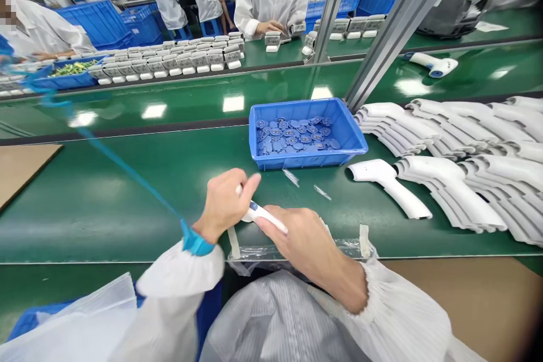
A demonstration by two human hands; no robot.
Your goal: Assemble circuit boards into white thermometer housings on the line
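My left hand (224, 203) and my right hand (305, 237) are both closed around one white thermometer shell (263, 216) with a blue button part on it, held just above the near edge of the green belt (127, 192). My left wrist wears a blue strap with a blue coiled cord (127, 172) running off to the upper left. A blue tray (348, 130) of small blue button pads stands just beyond my hands. A single white shell (390, 186) lies to the right of my hands.
Rows of white shells (475, 147) are stacked at the right. Two clear film scraps (322, 192) lie on the belt. A clear bag is taped along the near edge. Workers in white coats sit across the line behind rows of white units (190, 59) and blue crates.
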